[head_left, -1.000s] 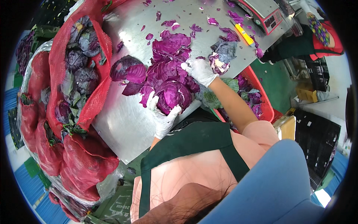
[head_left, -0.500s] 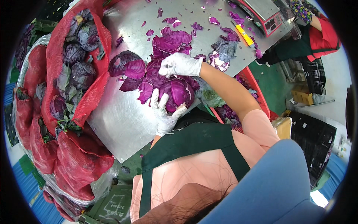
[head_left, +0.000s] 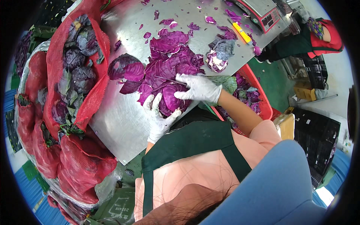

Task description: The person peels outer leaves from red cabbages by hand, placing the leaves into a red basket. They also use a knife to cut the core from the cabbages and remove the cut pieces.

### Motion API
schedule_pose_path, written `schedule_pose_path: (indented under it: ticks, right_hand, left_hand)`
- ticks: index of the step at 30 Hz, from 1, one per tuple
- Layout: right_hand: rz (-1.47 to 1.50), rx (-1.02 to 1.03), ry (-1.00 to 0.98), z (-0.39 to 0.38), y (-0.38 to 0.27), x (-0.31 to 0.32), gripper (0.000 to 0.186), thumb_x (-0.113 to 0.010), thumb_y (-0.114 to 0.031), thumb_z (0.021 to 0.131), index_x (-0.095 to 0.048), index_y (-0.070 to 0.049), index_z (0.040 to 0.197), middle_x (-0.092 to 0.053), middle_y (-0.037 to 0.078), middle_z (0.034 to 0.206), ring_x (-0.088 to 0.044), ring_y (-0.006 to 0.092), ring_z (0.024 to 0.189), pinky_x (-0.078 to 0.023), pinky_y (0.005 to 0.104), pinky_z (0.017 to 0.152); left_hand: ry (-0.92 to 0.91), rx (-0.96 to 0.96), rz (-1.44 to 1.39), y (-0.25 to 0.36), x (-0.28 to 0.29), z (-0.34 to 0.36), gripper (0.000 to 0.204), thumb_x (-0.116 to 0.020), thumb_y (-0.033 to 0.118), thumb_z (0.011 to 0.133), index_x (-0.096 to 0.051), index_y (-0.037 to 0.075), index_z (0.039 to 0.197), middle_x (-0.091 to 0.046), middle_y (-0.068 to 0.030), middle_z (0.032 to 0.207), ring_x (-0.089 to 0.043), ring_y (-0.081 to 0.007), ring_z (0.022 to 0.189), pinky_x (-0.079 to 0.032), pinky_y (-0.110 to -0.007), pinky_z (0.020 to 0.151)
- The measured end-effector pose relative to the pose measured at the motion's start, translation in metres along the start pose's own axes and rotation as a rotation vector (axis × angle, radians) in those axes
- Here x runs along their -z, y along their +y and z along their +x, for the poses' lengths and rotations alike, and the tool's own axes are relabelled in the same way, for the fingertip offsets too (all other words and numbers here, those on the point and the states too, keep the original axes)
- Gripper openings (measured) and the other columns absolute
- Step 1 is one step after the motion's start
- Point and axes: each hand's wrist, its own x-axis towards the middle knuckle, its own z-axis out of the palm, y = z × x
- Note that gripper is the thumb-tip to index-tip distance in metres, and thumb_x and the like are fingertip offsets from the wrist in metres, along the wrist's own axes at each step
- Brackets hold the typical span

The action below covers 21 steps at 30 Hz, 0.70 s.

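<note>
A peeled red cabbage (head_left: 170, 98) sits near the front edge of the steel table, between my two white-gloved hands. My left hand (head_left: 159, 117) cups its near left side, fingers spread over the leaves and thumb below. On its right side lies my right hand (head_left: 202, 88), thumb on the head and fingers across its far edge; the fingertips partly hide against the leaves. Just beyond is a pile of loose purple leaves (head_left: 165, 67), with a darker leaf (head_left: 127, 67) at its left. Farther right rests a trimmed cabbage piece (head_left: 216, 63) with grey outer leaves.
A yellow-handled cutter (head_left: 242, 33) lies near a red scale (head_left: 264, 17). Red mesh sacks of cabbages (head_left: 84, 157) crowd the left edge of the table (head_left: 120, 131). Below its right edge, a red crate (head_left: 264, 99) holds leaves. Another person (head_left: 324, 37) stands at far right.
My right hand has moved from the leaf pile, right and nearer, onto the cabbage's right side, its fingers now opened out from a closed curl. The left hand keeps its place on the cabbage.
</note>
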Motion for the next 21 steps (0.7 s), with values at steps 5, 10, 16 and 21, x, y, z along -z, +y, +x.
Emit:
schedule_pose_path:
  ticks: [5,10,16,21]
  right_hand:
    - [0.013,0.054,-0.029,0.000,0.004,-0.008,0.072,-0.061,-0.036,0.090,-0.043,0.006,0.145,-0.052,0.026,0.142,-0.051,0.0334,0.134,-0.043,0.0378,0.110]
    - [0.771,-0.344,-0.193,-0.004,-0.005,0.010,0.068,-0.063,-0.011,0.086,-0.039,0.001,0.148,-0.061,0.010,0.096,-0.055,0.0117,0.067,-0.047,0.0277,0.056]
    - [0.786,-0.409,-0.063,-0.005,-0.006,0.001,0.056,-0.063,-0.006,0.082,-0.053,-0.003,0.137,-0.055,0.002,0.079,-0.049,0.0087,0.053,-0.041,0.0270,0.046]
    - [0.823,-0.469,0.072,-0.004,0.040,0.026,0.048,-0.060,0.002,0.077,-0.067,-0.007,0.124,-0.068,0.004,0.086,-0.055,0.0115,0.052,-0.046,0.0265,0.048]
  left_hand:
    - [-0.091,0.015,-0.017,0.023,0.002,0.030,0.095,-0.093,0.031,0.062,-0.049,0.014,0.144,-0.030,-0.0220,0.151,-0.037,-0.0403,0.137,-0.036,-0.051,0.112]
    - [-0.138,-0.020,0.110,0.028,-0.013,0.034,0.091,-0.093,0.036,0.063,-0.051,0.019,0.142,-0.037,-0.0251,0.147,-0.042,-0.0435,0.132,-0.039,-0.052,0.108]
    - [-0.147,0.020,0.111,0.035,-0.014,0.034,0.085,-0.093,0.038,0.063,-0.057,0.017,0.137,-0.041,-0.0249,0.144,-0.041,-0.0438,0.132,-0.038,-0.052,0.109]
    - [0.007,0.073,-0.123,0.004,-0.006,0.020,0.085,-0.091,0.031,0.065,-0.053,0.011,0.139,-0.044,-0.0179,0.142,-0.045,-0.0349,0.131,-0.037,-0.045,0.111]
